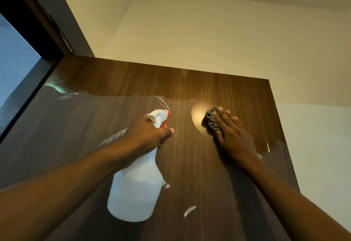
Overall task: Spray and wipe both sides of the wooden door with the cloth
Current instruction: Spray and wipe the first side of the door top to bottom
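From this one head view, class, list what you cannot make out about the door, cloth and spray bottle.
- Head view: far side of the door, hidden by the door itself.
- Head view: its lower part and any handle, cut off by the bottom edge.
- Head view: most of the cloth, covered by the right hand.
- Head view: trigger of the spray bottle, mostly behind the left hand.

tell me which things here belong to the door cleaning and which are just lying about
For the job: wooden door, spray bottle gripped in left hand, grey cloth pressed under right hand.
Just there: cream wall, dark door frame.
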Action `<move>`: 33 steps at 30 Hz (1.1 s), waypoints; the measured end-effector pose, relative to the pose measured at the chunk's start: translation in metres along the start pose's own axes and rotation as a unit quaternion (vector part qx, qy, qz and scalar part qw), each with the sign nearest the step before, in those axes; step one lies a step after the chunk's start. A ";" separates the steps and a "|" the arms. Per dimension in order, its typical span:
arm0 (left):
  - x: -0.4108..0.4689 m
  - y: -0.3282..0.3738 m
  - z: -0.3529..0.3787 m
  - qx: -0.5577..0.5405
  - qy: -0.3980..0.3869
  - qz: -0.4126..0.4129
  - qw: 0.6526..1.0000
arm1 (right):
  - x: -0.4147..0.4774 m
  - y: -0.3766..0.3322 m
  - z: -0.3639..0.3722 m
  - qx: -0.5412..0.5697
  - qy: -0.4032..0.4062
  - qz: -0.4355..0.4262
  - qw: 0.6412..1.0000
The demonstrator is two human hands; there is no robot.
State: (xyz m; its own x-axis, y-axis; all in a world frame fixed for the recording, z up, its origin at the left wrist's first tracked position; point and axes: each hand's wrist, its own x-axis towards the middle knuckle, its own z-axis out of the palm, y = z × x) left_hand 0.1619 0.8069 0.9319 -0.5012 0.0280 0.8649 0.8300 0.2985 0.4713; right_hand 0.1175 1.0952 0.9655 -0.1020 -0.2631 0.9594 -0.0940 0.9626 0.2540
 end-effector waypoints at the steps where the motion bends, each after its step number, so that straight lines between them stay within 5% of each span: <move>1: 0.001 -0.003 -0.005 -0.001 0.002 -0.002 1.000 | 0.011 -0.004 0.000 0.003 0.014 0.031 0.999; 5: 0.005 -0.009 -0.018 -0.022 0.001 -0.006 1.000 | 0.065 -0.050 0.009 -0.019 0.018 0.061 0.998; 14: -0.004 -0.020 -0.041 -0.006 0.010 0.002 1.000 | 0.009 -0.095 0.020 -0.026 -0.054 -0.089 0.994; 22: 0.000 -0.040 -0.071 0.026 0.045 0.003 0.999 | 0.074 -0.106 0.027 -0.015 0.033 0.060 0.998; 27: 0.006 -0.040 -0.082 0.052 0.052 0.015 0.997 | 0.092 -0.164 0.045 0.001 0.007 -0.031 0.999; 33: -0.002 -0.045 -0.092 0.069 0.042 0.000 0.997 | 0.033 -0.136 0.042 -0.034 -0.018 -0.098 0.994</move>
State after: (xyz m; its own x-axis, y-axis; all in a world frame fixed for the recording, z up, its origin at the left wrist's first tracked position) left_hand 0.1479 0.7054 0.9244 -0.4744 -0.0494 0.8789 0.7858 0.4262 0.4481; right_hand 0.0852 0.9533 0.9571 -0.1244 -0.4468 0.8860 -0.0476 0.8946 0.4444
